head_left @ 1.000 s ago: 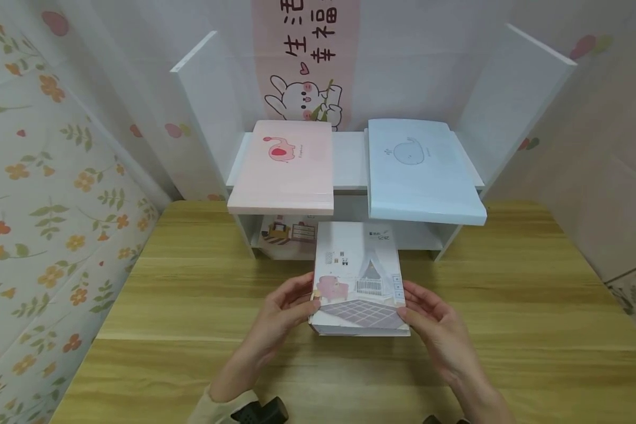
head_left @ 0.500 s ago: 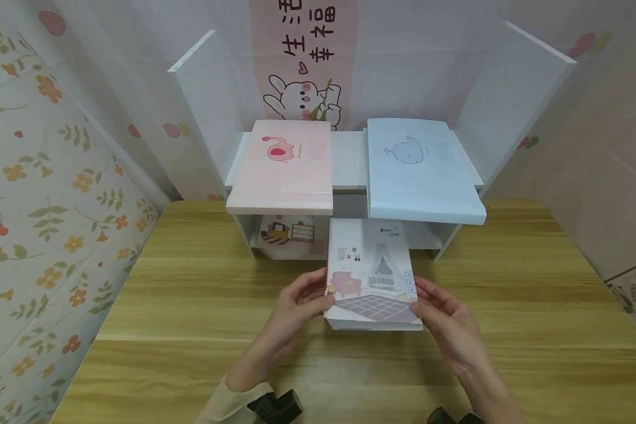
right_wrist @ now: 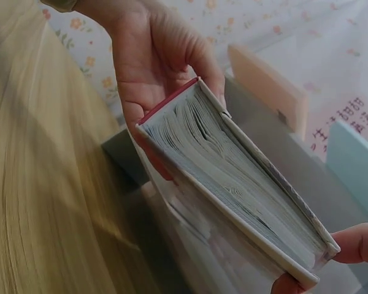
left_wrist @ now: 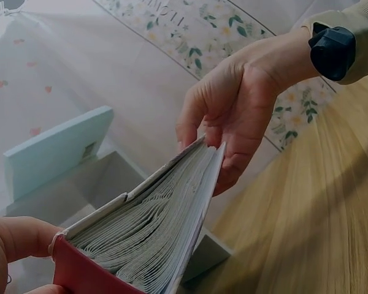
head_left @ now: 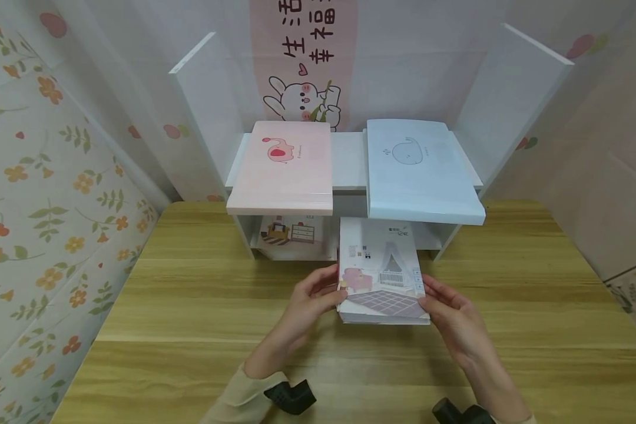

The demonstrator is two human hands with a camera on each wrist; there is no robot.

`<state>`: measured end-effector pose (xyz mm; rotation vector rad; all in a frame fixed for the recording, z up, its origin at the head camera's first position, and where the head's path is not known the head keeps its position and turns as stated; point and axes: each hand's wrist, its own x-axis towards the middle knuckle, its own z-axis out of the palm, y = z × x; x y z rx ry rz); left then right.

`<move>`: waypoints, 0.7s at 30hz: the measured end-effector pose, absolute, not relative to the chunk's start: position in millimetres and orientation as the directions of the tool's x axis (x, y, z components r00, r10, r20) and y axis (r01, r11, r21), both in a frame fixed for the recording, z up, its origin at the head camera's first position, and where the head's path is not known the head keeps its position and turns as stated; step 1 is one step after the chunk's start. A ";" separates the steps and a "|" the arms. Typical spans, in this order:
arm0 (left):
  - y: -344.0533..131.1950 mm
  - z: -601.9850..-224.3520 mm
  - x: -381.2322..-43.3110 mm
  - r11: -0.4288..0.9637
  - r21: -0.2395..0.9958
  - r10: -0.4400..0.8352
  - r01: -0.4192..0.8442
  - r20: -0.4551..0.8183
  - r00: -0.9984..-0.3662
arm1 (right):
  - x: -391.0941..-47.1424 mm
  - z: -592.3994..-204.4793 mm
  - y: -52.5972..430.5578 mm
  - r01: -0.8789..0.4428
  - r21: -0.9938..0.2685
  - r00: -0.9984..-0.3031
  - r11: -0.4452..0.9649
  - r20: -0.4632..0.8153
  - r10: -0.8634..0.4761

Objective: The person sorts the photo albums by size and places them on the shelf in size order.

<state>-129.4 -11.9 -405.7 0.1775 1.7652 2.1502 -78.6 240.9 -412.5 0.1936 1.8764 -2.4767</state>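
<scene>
In the head view a thick white photo album (head_left: 384, 277), with a pink sofa and a tent printed on its cover, lies flat between my hands. My left hand (head_left: 315, 303) grips its left edge, thumb on top. On the opposite edge my right hand (head_left: 456, 321) holds it the same way. The album's far end reaches the lower level of a white shelf (head_left: 348, 159), under the blue album's overhang. A red spine (left_wrist: 89, 269) and many plastic-looking pages (left_wrist: 159, 226) show in the left wrist view. Beside it, in the lower left, sits another printed album (head_left: 291, 232).
On the shelf's upper level lie a pink album (head_left: 283, 171) and a light blue album (head_left: 421, 171), both jutting over the front edge. Tall white side panels (head_left: 511, 97) rise at either end. The shelf stands on a wooden table (head_left: 191, 318) before a printed curtain (head_left: 69, 194).
Both hands have carried the photo album to the right and slightly forward, toward the lower right of the shelf. More of the album at lower left now shows. The upper albums have stayed put.
</scene>
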 end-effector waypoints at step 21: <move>10.1 -424.8 -144.5 -0.152 0.973 0.312 -0.173 -0.119 -0.943 | -92.7 -416.0 249.6 0.201 -0.964 -0.977 -0.172 -0.210 0.037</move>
